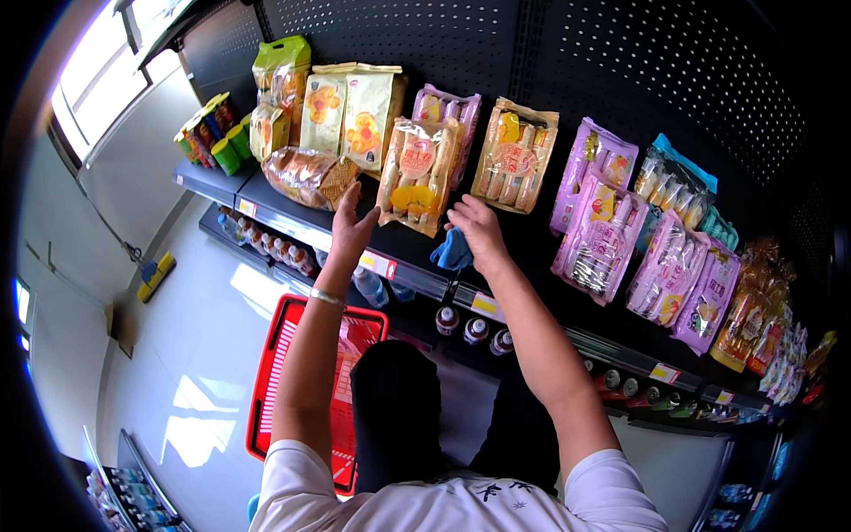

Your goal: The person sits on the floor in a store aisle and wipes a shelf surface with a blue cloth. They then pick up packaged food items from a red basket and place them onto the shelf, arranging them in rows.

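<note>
My left hand [351, 229] is empty with its fingers apart, at the lower left edge of a clear-and-orange packet of roll cakes [420, 169] standing on the black shelf. Whether the thumb touches the packet I cannot tell. Under my right hand [480, 233] hangs a crumpled blue cloth [453, 250], held in the fingers. That hand is at the packet's lower right, below a second packet of rolls [516, 156]. Just beyond my left fingertips lies a wrapped loaf of bread [309, 178]. A purple packet [461, 106] leans behind the first rolls.
Cream snack bags [346, 113] and lidded canisters [227, 156] stand left on the shelf. Several purple packets [602, 233] and bagged bread [741, 332] are to the right. Bottles [476, 330] line the shelf below. A red basket [262, 405] sits beside my leg.
</note>
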Motion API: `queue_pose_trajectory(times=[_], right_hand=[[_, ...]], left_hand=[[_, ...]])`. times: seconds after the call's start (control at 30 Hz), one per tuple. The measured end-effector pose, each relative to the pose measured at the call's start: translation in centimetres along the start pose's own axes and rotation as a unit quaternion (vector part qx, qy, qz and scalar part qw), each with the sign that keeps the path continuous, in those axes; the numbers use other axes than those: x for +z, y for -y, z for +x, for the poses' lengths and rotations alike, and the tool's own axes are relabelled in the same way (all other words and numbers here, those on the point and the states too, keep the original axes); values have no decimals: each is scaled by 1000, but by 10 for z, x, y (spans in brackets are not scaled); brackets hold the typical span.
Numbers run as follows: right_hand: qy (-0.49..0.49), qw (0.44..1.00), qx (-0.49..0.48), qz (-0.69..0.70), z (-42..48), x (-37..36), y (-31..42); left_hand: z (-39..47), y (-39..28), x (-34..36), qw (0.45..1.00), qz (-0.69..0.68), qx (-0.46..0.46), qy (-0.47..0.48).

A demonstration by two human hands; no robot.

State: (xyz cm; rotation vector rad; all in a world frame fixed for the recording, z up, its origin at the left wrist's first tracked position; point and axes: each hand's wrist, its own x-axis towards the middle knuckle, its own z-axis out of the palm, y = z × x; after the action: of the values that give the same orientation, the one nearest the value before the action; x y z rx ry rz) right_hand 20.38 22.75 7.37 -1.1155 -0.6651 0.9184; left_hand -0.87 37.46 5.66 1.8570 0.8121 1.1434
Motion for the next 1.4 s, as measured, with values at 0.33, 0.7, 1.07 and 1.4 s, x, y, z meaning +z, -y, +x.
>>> queue_pose_trajectory(times=[0.33,0.7,1.07,1.4], right_hand=[[99,992,-53,-48,11,1,-6],[54,945,-220,-237,-19,32,-18],[355,887,58,-288,-79,103,-24],[528,767,259,-258,-69,145,-85]], left_hand=[[32,-33,50,959,-215,-166,76],[-31,-29,6,985,-130,95,-59],[-179,-19,-109,971,-188,-124,-74],[-272,74,-137,938,-174,-274,-123]])
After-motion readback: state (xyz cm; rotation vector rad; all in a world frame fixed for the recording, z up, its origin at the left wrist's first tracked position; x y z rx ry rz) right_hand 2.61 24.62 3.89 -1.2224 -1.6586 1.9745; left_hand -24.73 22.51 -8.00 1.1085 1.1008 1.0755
